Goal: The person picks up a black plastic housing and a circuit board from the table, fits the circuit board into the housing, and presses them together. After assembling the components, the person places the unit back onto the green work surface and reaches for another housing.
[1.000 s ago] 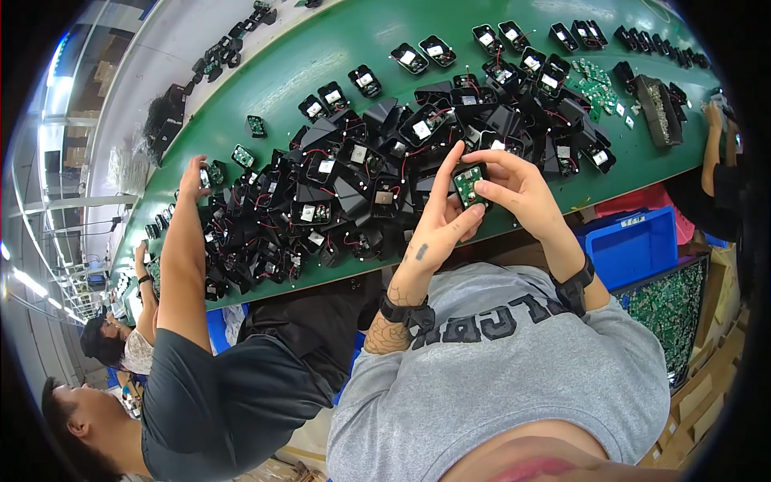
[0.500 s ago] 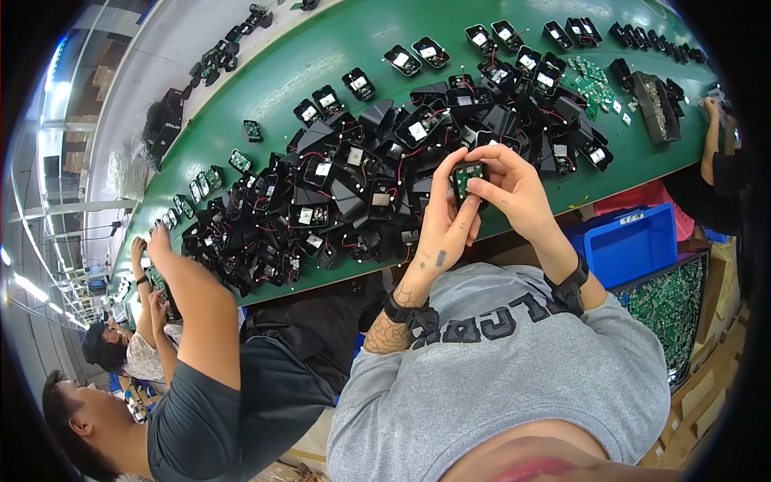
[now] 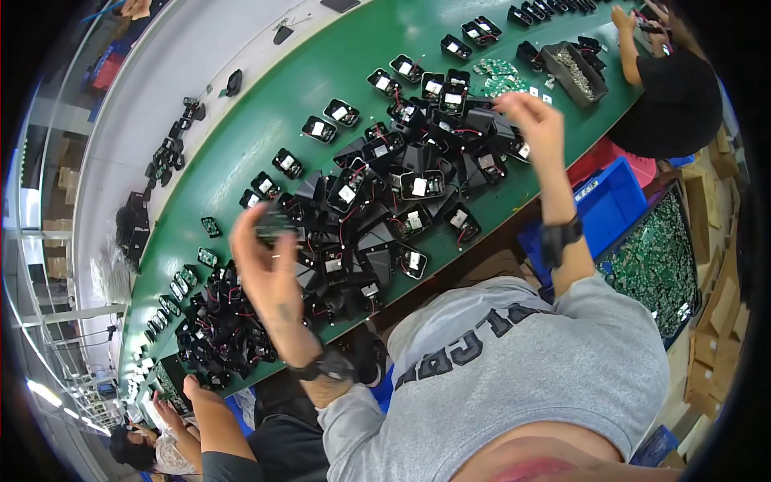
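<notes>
My left hand (image 3: 265,269) is raised over the left part of the pile, its fingers curled round a small black housing with a green circuit board (image 3: 275,226), both smeared by motion. Farther right, my right hand (image 3: 536,124) reaches over the pile's far right side. Its fingers are bunched together beside a black housing (image 3: 484,120), and whatever may be between the fingertips is hidden. Below the hands lies a heap of black housings (image 3: 422,186) with white labelled parts inside and thin red wires.
Single housings (image 3: 342,112) stand in a row along the green table (image 3: 265,132). Loose green boards (image 3: 499,78) and a dark tray of small metal parts (image 3: 574,74) lie at the far right. A blue bin (image 3: 604,210) sits by my right arm. Co-workers' arms (image 3: 217,422) are at the left and far right.
My hands have parted: the left has carried the housing with the board leftward, and the right has let go of it and stretched out to the far right. The view has turned.
</notes>
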{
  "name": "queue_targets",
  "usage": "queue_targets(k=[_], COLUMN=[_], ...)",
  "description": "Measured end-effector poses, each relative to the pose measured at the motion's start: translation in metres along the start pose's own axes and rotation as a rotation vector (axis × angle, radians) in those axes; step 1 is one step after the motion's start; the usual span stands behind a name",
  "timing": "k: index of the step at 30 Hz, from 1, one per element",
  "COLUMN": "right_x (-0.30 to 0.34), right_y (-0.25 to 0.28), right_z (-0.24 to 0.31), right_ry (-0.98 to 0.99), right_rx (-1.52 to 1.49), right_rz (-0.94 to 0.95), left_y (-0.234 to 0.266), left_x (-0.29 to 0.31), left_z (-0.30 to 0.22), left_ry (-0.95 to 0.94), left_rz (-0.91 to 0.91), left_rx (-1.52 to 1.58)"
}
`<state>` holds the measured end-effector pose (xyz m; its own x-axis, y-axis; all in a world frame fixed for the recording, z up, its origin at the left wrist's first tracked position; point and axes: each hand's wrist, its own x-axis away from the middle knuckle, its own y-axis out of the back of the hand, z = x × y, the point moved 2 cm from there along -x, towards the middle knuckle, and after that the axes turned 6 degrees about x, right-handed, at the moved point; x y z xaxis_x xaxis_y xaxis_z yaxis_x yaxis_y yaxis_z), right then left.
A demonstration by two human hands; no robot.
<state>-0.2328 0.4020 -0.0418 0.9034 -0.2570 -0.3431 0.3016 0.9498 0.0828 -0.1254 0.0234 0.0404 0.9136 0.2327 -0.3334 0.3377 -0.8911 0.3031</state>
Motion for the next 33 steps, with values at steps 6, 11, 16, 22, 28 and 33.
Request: queue_targets(k=[6,11,16,22,28,33], right_x=[-0.08,-0.116,-0.143,-0.138,-0.135,-0.141], right_y=[0.084,0.061,0.087,0.084,0.071,0.094], right_z=[-0.095,-0.124,-0.173,-0.15,-0.133,-0.145], right_ry=[-0.085,0.284,0.31,0.215,0.192,0.04], right_rx=[0.488,0.925,0.944,0.989,0.788,0.598], right_rz=[0.014,0.09,0.379,0.339,0.14,0.076], left_y=[0.112,0.151,0.137,0.13,0.108,0.086], left_x=[-0.099,-0.137,-0.155,-0.148,-0.149,-0.165], left_z=[0.091,0.186,0.237,0.213,0.209,0.216], left_ry=[0.147,0.313,0.527,0.306,0.461,0.32], left_rz=[-0.031,0.016,0.028,-0.068,0.359,0.357], left_rx=[-0.436,-1.032,-0.759,-1.081,-0.824,-0.814])
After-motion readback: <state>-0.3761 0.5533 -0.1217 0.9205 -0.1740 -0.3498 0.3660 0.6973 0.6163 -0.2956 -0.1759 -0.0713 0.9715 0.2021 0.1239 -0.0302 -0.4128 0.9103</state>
